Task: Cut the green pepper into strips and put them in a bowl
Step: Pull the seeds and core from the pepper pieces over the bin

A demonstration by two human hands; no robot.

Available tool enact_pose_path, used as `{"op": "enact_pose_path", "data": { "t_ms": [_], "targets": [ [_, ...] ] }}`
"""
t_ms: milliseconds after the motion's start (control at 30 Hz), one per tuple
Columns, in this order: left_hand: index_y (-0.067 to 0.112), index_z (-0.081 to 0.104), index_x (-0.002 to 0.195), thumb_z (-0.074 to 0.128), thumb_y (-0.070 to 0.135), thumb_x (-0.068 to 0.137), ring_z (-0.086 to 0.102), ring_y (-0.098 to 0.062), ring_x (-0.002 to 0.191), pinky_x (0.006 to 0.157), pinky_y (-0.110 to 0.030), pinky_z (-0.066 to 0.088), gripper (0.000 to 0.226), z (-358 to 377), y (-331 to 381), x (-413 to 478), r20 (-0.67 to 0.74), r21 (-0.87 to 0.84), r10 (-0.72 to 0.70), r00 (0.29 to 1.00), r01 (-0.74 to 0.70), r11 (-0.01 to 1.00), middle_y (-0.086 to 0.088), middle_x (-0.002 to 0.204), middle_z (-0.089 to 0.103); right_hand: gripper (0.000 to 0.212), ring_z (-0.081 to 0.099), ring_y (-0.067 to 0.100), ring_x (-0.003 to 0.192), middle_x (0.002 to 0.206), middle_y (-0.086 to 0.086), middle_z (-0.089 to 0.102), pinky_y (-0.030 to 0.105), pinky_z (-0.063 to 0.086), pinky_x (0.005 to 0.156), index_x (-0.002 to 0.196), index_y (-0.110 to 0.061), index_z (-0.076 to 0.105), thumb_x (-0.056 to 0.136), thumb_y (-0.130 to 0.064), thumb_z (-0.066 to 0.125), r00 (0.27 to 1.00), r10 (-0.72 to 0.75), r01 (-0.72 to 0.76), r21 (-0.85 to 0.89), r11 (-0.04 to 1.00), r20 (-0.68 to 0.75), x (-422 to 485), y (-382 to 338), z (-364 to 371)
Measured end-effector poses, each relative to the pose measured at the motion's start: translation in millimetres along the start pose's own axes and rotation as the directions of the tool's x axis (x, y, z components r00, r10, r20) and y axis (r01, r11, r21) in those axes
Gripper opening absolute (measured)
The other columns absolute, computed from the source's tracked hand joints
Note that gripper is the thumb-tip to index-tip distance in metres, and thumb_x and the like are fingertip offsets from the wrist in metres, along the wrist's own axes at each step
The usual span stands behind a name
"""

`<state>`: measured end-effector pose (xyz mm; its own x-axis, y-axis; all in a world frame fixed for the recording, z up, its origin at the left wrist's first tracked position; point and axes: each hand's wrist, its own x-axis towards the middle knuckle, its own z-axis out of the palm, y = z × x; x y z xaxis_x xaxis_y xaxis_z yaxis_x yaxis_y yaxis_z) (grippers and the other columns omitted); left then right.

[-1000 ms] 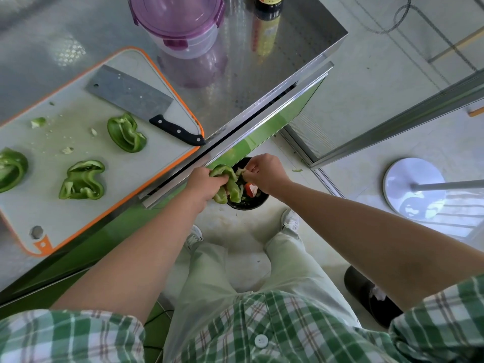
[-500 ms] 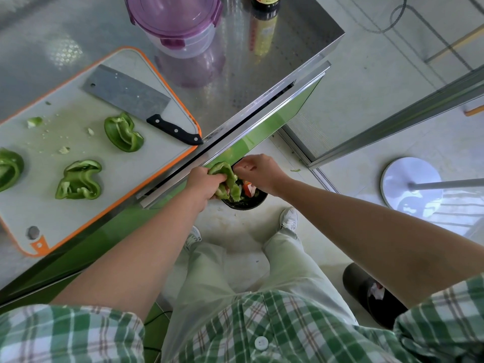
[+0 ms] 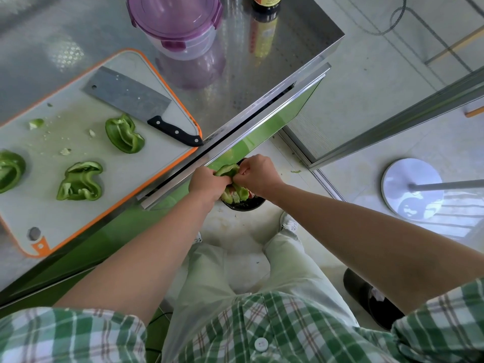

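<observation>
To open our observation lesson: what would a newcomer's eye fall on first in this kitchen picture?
The left hand and right hand together grip a green pepper piece just off the counter edge, above a dark container down on the floor. At left, an orange-rimmed cutting board carries three more pepper pieces and a cleaver, with a purple-lidded tub behind it.

Green pepper pieces (image 3: pixel 124 134) on an orange-rimmed white board (image 3: pixel 146 163) — purple-lidded tub (image 3: pixel 175 20), green-checked shirt (image 3: pixel 275 334).

Pepper pieces (image 3: pixel 124 134) on the cutting board (image 3: pixel 117 179): three
Knife (image 3: pixel 136 107) on the cutting board: one
Tub (image 3: pixel 178 24) beyond the cutting board: one
</observation>
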<state>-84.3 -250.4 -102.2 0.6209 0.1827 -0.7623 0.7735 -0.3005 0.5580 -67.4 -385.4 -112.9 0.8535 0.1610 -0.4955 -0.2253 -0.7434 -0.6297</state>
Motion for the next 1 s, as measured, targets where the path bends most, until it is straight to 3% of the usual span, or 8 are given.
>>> {"op": "enact_pose_path", "data": {
  "t_ms": [167, 300, 467, 600, 667, 767, 900, 1000],
  "targets": [
    [0.005, 0.064, 0.069, 0.077, 0.01, 0.072, 0.071, -0.04, 0.085, 0.079, -0.056, 0.057, 0.014, 0, 5, -8, -0.004, 0.004, -0.012, 1.0, 0.012, 1.0, -0.023, 0.081, 0.071, 0.009, 0.047, 0.001, 0.062, 0.065, -0.013, 0.051, 0.012, 0.031, 0.049, 0.072, -0.019, 0.064, 0.079, -0.017, 0.068, 1.0, 0.028, -0.027, 0.019, 0.999, -0.015, 0, -1, -1],
    [0.003, 0.066, 0.076, 0.077, 0.013, 0.073, 0.07, -0.042, 0.088, 0.08, -0.057, 0.056, 0.015, -3, 3, -7, 0.016, -0.034, -0.028, 0.999, 0.029, 0.999, -0.026, 0.087, 0.071, 0.007, 0.053, 0.001, 0.052, 0.065, -0.004, 0.062, 0.007, 0.036, 0.044, 0.074, -0.009, 0.067, 0.08, -0.013, 0.068, 0.995, 0.095, -0.095, 0.118, 0.988, 0.01, -1, 2, 0],
    [0.01, 0.059, 0.075, 0.073, 0.011, 0.085, 0.064, -0.025, 0.072, 0.065, -0.029, 0.054, 0.016, -2, 5, -11, 0.059, -0.145, -0.052, 0.997, 0.06, 0.988, -0.013, 0.081, 0.066, 0.011, 0.062, 0.005, 0.046, 0.065, 0.004, 0.069, 0.017, 0.052, 0.05, 0.086, -0.001, 0.071, 0.084, -0.011, 0.066, 0.969, 0.237, -0.246, 0.344, 0.906, 0.07, -3, 7, -1],
    [0.01, 0.057, 0.077, 0.071, 0.01, 0.086, 0.063, -0.026, 0.073, 0.074, -0.036, 0.056, 0.017, -1, 2, -5, 0.04, -0.207, -0.079, 0.996, 0.085, 0.975, -0.014, 0.083, 0.065, 0.016, 0.064, 0.013, 0.053, 0.068, 0.009, 0.068, 0.024, 0.058, 0.058, 0.086, 0.003, 0.071, 0.091, -0.008, 0.059, 0.962, 0.261, -0.268, 0.476, 0.837, 0.082, -3, 11, -4],
    [0.009, 0.058, 0.078, 0.071, 0.01, 0.086, 0.064, -0.026, 0.076, 0.08, -0.04, 0.056, 0.015, -2, 1, -3, 0.033, -0.211, -0.083, 0.996, 0.088, 0.974, -0.015, 0.086, 0.066, 0.018, 0.066, 0.017, 0.061, 0.073, 0.01, 0.069, 0.026, 0.058, 0.063, 0.087, 0.002, 0.07, 0.093, -0.01, 0.059, 0.964, 0.256, -0.259, 0.467, 0.845, 0.07, -1, 17, -7],
    [0.007, 0.059, 0.08, 0.07, 0.009, 0.087, 0.064, -0.025, 0.071, 0.072, -0.034, 0.057, 0.014, -3, 1, 0, 0.034, -0.231, -0.08, 0.996, 0.086, 0.969, -0.014, 0.084, 0.066, 0.015, 0.069, 0.014, 0.069, 0.081, 0.007, 0.072, 0.023, 0.057, 0.07, 0.095, -0.003, 0.07, 0.092, -0.017, 0.064, 0.979, 0.175, -0.205, 0.438, 0.875, 0.109, -1, 21, -12],
    [0.005, 0.061, 0.082, 0.072, 0.011, 0.085, 0.064, -0.029, 0.078, 0.073, -0.036, 0.057, 0.013, -1, 0, 2, 0.036, -0.194, -0.062, 0.997, 0.068, 0.979, -0.018, 0.089, 0.066, 0.013, 0.07, 0.009, 0.069, 0.081, -0.002, 0.074, 0.017, 0.056, 0.066, 0.092, -0.017, 0.071, 0.086, -0.029, 0.069, 0.989, 0.059, -0.092, 0.259, 0.962, 0.132, -3, 14, -13],
    [0.005, 0.061, 0.081, 0.073, 0.01, 0.084, 0.066, -0.029, 0.079, 0.07, -0.036, 0.057, 0.013, 1, -1, 2, 0.012, -0.17, -0.053, 0.999, 0.055, 0.984, -0.02, 0.09, 0.068, 0.007, 0.064, -0.002, 0.065, 0.086, -0.003, 0.073, 0.002, 0.043, 0.054, 0.089, -0.018, 0.073, 0.086, -0.023, 0.068, 0.996, 0.029, -0.04, 0.137, 0.99, 0.082, -1, 8, -9]
  ]
}}
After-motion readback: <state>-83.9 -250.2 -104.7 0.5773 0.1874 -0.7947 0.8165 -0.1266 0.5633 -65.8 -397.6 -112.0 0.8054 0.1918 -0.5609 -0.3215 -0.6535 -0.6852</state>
